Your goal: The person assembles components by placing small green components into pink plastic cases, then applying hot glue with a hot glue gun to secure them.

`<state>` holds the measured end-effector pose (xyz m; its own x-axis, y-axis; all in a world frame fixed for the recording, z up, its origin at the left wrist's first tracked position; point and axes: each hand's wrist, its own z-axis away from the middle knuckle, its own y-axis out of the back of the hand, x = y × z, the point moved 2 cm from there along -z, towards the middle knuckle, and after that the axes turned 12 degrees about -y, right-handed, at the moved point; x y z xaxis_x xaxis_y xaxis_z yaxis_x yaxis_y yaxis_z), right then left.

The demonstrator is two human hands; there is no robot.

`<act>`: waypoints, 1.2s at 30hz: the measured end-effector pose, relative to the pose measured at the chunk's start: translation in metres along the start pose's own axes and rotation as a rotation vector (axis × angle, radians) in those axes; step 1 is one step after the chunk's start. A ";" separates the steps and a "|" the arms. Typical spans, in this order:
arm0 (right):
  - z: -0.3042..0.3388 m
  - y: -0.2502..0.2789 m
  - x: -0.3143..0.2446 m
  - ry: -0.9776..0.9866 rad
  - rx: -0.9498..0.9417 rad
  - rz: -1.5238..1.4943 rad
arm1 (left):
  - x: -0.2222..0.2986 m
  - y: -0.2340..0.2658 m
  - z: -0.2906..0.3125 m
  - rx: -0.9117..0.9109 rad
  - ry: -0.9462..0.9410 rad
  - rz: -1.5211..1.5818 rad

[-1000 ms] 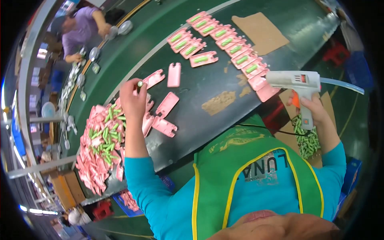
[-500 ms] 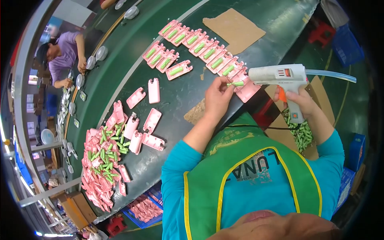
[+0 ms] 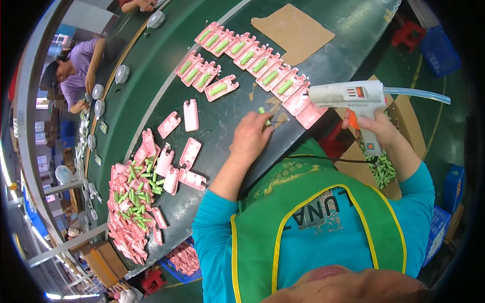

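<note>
My left hand [image 3: 250, 137] is closed on a small green cylindrical battery [image 3: 261, 110] with thin wires, just above the green table; the fingers partly cover it. In my right hand [image 3: 380, 127] is a white hot glue gun [image 3: 358, 94] with an orange trigger and a clear glue stick in its rear. Its nozzle points left, over the near end of a row of pink plastic shells. The two nearest shells, one of them a pink shell [image 3: 310, 116] at the table edge, show no battery inside. Farther along the row, shells such as this pink shell [image 3: 270, 78] hold green batteries.
A heap of pink shells [image 3: 126, 232] mixed with green batteries lies at the left. Flat cardboard [image 3: 293, 31] rests at the far side. Beside me a cardboard box [image 3: 406, 118] holds green batteries, and the gun's black cord [image 3: 348, 161] crosses my front. A co-worker [image 3: 81, 65] sits across.
My left hand has drawn back left from the shell by the nozzle, with a green battery in its fingers. The glue gun has barely moved.
</note>
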<state>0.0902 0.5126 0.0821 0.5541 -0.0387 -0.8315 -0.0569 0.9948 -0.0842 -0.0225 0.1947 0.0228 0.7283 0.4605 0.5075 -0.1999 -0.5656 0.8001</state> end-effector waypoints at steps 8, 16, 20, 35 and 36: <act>0.002 0.000 -0.004 -0.019 -0.025 -0.025 | -0.009 0.012 -0.006 -0.111 -0.148 -0.287; 0.003 -0.002 -0.004 -0.004 -0.008 -0.048 | 0.026 -0.002 -0.040 0.209 -0.223 -0.231; 0.004 -0.002 -0.001 0.047 0.033 -0.015 | 0.045 -0.026 -0.062 0.208 -0.224 -0.286; 0.008 0.000 -0.004 -0.072 -0.011 0.038 | 0.034 -0.047 -0.060 0.250 -0.108 -0.230; 0.008 -0.001 -0.005 -0.078 -0.013 0.066 | 0.034 -0.049 -0.060 0.252 -0.098 -0.227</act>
<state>0.0939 0.5123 0.0911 0.6122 0.0348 -0.7900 -0.1055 0.9937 -0.0380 -0.0271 0.2792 0.0206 0.7977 0.5326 0.2829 0.1335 -0.6134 0.7784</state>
